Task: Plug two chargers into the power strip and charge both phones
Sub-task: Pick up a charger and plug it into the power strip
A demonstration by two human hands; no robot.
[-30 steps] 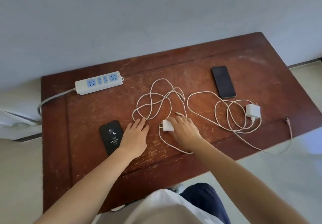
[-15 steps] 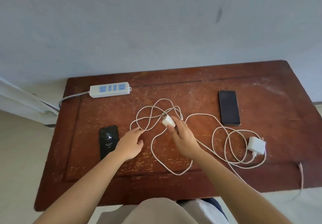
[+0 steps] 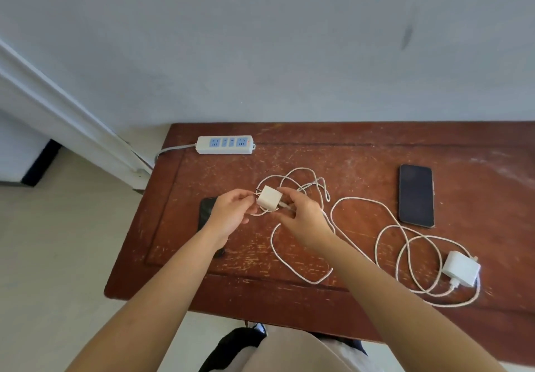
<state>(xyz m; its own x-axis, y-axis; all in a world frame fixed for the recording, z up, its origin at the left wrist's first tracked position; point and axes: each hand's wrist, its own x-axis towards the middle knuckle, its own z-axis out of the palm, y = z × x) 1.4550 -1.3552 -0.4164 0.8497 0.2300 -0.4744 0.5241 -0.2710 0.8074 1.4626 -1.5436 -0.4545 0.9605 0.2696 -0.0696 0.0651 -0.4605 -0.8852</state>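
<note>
White charger cube [image 3: 269,200], white cables [image 3: 301,261], white power strip [image 3: 225,145] with blue sockets, black phone [image 3: 416,195], scuffed reddish-brown bench [image 3: 362,151].

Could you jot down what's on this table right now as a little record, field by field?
surface: worn wooden table
power strip: white power strip at the far left edge, nothing plugged in
held item: small white charger, lifted above the table between left hand and right hand
its cable: white cable looping across the table
second charger: larger white charger lying at right with its coiled cable
phones: dark phone lying at right; another phone mostly hidden under the left hand
charging: neither phone connected yet
</note>
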